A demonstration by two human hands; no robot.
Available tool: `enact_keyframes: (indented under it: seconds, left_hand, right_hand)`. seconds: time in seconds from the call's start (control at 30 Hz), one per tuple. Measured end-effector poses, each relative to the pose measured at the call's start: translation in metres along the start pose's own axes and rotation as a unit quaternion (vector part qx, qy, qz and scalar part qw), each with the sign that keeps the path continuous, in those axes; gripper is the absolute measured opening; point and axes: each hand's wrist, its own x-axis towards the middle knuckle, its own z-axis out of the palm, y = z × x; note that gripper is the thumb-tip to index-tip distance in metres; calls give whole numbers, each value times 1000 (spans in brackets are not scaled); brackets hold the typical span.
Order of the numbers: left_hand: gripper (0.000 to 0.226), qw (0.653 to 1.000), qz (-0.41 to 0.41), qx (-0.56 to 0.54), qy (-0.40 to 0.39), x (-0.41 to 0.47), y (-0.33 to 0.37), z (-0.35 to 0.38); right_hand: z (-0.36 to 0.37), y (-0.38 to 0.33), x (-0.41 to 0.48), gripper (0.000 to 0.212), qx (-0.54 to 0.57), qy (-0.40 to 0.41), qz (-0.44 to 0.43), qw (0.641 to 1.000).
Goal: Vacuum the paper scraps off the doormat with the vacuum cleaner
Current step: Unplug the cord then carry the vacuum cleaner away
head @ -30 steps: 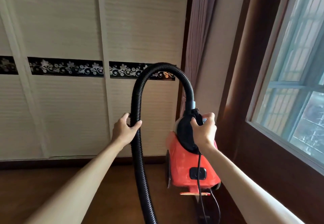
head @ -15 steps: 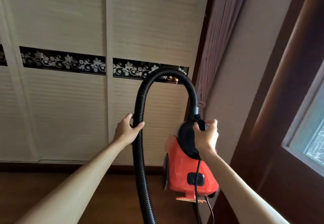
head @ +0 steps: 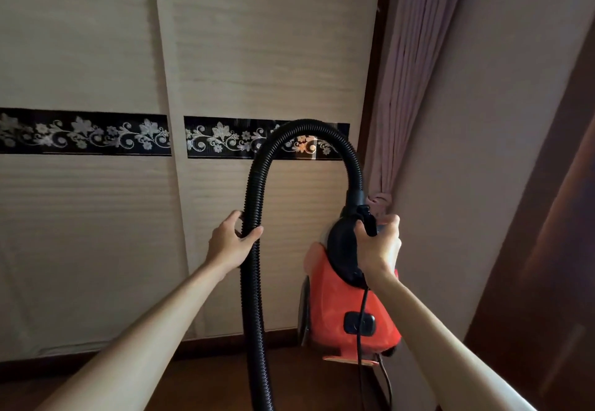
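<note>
The right hand (head: pixel 378 249) is clenching round the black handle (head: pixel 343 249) at the top of the vacuum (head: pixel 341 323), and the red body is hanging below it, seemingly lifted off the floor (head: pixel 209 385). The left hand (head: pixel 230 243), just left of the vacuum, is grasping the black hose (head: pixel 254 282), thumb and fingers wrapping its ribbed length. The hose is arching up from the vacuum's top, over, and down past the left hand, running out of view at the bottom, so its nozzle is not showing. A cord (head: pixel 360 330) is dangling down the vacuum's near face. Behind the vacuum a pale panelled wall (head: pixel 257 56) with a dark floral band (head: pixel 83 135) is standing; a curtain (head: pixel 405 88) is hanging above and to the right of it. Neither doormat nor paper scraps are appearing anywhere, so where they are lying cannot be told. Judging from this, the person is only carrying the machine: no suction work is underway, and reaching the mat, setting the vacuum down and clearing the scraps all appear to be left.
</note>
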Motion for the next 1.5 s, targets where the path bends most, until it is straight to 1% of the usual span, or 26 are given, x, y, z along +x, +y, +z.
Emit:
enact_keyframes:
  seconds: [0.17, 0.3, 0.6, 0.83, 0.97, 1.17, 1.3, 1.5]
  left_hand:
    - [29, 999, -5, -30, -26, 53, -24, 14]
    - [24, 999, -4, -34, -42, 104, -39, 34]
    - [24, 995, 15, -34, -91, 228, -63, 85]
    - [36, 991, 31, -39, -128, 297, -61, 119]
    - [34, 984, 49, -60, -163, 324, -56, 144]
    - [32, 964, 62, -97, -240, 368, -55, 194]
    - [28, 946, 96, -110, -290, 404, -54, 226]
    - [31, 914, 155, -120, -356, 445, -52, 270]
  right_hand:
    - [44, 11, 36, 27, -1, 8, -5, 1000]
    - [83, 24, 67, 25, 9, 14, -8, 1000]
    - [166, 43, 149, 22, 0, 42, -13, 999]
    - [192, 45, 195, 26, 7, 78, -6, 997]
    - [198, 50, 210, 24, -7, 113, 3, 994]
    - [209, 61, 230, 26, -47, 188, 27, 981]
    - [222, 67, 237, 28, -87, 260, 35, 961]
    - [236, 68, 234, 23, -101, 356, 52, 928]
